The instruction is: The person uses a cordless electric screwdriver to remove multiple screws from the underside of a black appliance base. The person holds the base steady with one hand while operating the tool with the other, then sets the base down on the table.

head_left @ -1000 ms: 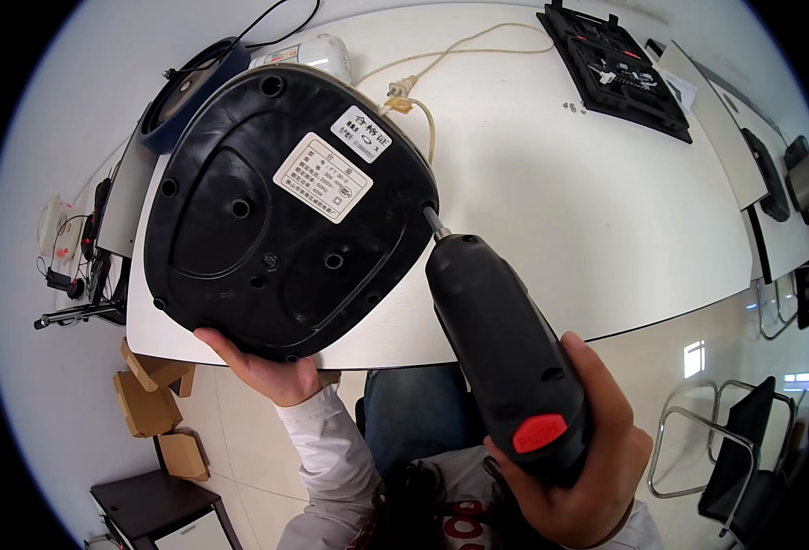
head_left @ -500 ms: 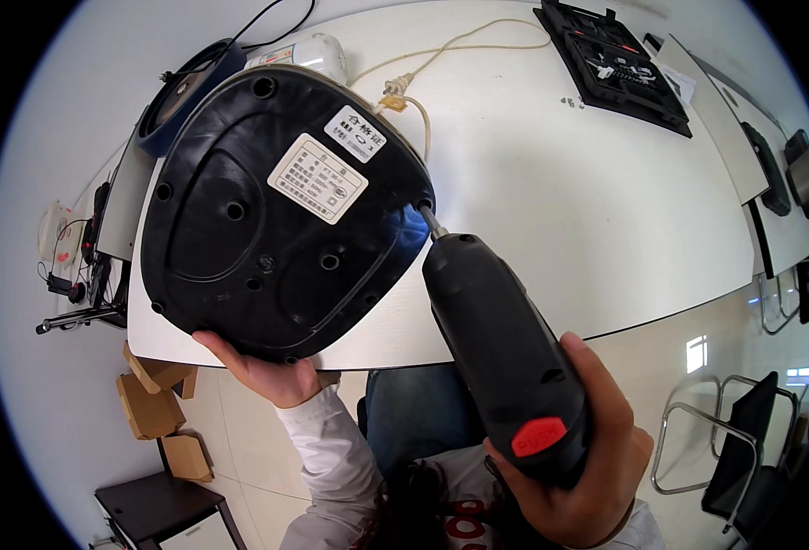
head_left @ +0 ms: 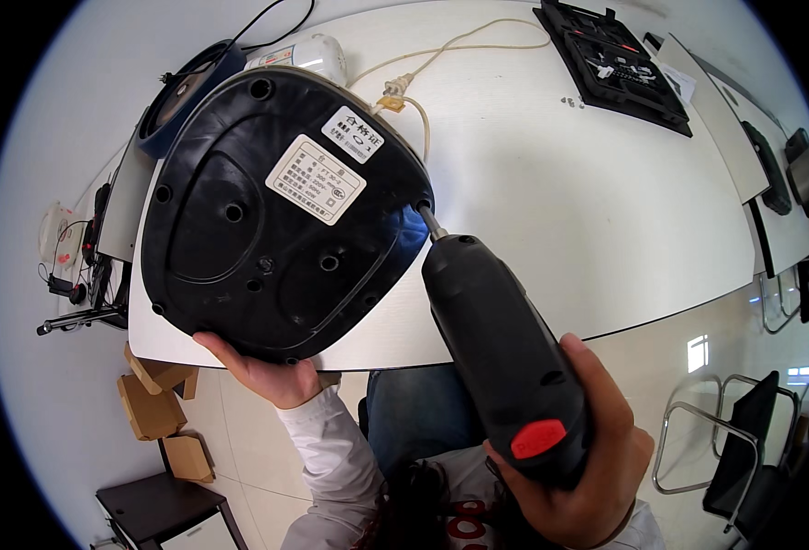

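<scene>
Driver (head_left: pixel 505 357) ~unmoved; bit (head_left: pixel 432 223) @ base (head_left: pixel 285 240)

- The appliance base (head_left: pixel 285 243), rounded black plastic, is tipped up over the white table (head_left: pixel 597 238), its underside in plain sight to me, dotted with round holes and bearing two pale labels (head_left: pixel 316 180).
- The cordless screwdriver (head_left: pixel 505 344), black with a red button (head_left: pixel 538 439), slants up leftward; its metal shaft (head_left: pixel 434 226) meets the hole at the base's right corner, where a bluish glow lights the plastic.
</scene>
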Demonstrator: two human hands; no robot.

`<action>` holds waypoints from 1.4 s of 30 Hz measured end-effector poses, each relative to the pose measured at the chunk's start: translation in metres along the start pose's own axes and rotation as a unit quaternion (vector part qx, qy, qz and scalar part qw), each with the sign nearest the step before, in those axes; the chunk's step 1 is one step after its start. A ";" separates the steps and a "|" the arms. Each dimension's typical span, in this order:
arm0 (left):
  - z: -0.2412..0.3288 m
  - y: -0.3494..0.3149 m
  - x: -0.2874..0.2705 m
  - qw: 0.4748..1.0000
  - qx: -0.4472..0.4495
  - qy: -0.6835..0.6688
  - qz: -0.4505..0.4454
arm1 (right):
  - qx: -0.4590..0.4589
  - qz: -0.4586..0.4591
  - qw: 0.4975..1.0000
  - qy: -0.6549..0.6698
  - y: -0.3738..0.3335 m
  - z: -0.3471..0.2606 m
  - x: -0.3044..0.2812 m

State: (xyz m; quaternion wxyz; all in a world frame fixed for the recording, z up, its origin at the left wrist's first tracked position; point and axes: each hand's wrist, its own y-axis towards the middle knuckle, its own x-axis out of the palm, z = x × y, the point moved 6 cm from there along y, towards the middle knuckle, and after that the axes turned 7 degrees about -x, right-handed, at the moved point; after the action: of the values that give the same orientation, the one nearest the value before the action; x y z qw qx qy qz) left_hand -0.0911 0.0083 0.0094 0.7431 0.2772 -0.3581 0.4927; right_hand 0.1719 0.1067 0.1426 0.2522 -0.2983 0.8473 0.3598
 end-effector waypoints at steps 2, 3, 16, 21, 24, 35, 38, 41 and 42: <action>0.000 0.000 0.000 1.000 0.000 0.002 0.005 | -0.054 0.037 0.998 -0.025 0.000 -0.004 -0.001; 0.000 0.000 0.000 1.000 0.001 0.005 0.007 | -0.070 0.048 0.996 -0.034 -0.001 -0.005 -0.001; 0.001 -0.001 0.000 1.000 0.005 0.021 0.011 | -0.028 -0.006 0.998 -0.057 0.009 -0.011 -0.002; 0.001 -0.001 0.000 1.000 0.006 0.023 0.013 | -0.070 0.055 0.995 -0.049 -0.001 -0.007 -0.001; 0.000 -0.001 0.000 1.000 0.009 0.020 0.010 | -0.055 0.040 0.996 -0.054 0.000 -0.006 0.000; 0.000 -0.001 0.001 1.000 0.006 0.011 0.008 | -0.032 0.018 0.998 -0.045 0.004 -0.008 -0.003; 0.000 -0.001 0.002 1.000 0.008 0.015 0.010 | -0.059 0.048 0.996 -0.051 0.001 -0.006 -0.001; 0.000 -0.001 0.002 1.000 0.008 0.020 0.014 | -0.042 0.038 0.996 -0.062 0.000 -0.006 0.000; 0.000 -0.001 0.002 1.000 0.007 0.019 0.012 | -0.040 0.037 0.997 -0.062 0.000 -0.007 0.000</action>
State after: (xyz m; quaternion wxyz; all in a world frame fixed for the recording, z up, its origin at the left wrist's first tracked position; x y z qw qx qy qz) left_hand -0.0898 0.0093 0.0105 0.7417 0.2689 -0.3437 0.5094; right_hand 0.1707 0.1019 0.1468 0.2787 -0.2537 0.8252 0.4206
